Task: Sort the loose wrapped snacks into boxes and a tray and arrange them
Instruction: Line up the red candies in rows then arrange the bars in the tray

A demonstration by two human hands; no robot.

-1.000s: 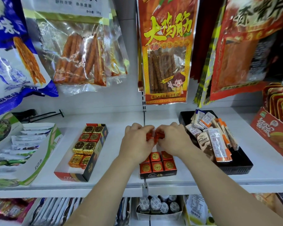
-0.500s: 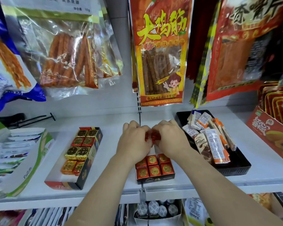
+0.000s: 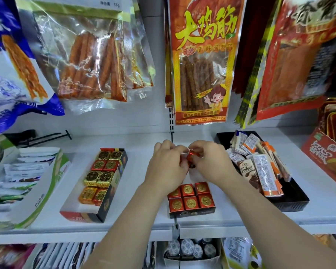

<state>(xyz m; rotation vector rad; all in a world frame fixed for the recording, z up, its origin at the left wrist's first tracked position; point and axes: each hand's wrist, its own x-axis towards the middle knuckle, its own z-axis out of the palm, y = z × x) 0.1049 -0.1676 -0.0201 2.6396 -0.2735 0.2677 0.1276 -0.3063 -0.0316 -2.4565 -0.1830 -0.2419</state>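
Both hands meet above the white shelf point(image 3: 144, 226), knuckles up. The left hand point(image 3: 168, 167) and the right hand point(image 3: 211, 162) pinch a small red foil-wrapped snack point(image 3: 190, 158) between their fingertips; its crinkled, glossy wrapper shows in the narrow gap between them, raised off the shelf.

Just in front of the hands sits a small dark box point(image 3: 192, 212) of squat square red foil pieces point(image 3: 190, 197), each stamped with a round gold emblem, packed edge to edge in two rows of three. To the left lies a longer open cardboard box point(image 3: 81, 214), tilted diagonally, with gold, red and orange foil squares point(image 3: 103, 175) paired down its length. To the right, a shallow black plastic tray point(image 3: 293, 200) holds a loose heap of flat, oblong wrapped bars point(image 3: 264, 175) in white, orange and brown film, lying at mixed angles. Clear and printed bags of reddish stick snacks point(image 3: 200, 61) hang over the shelf.
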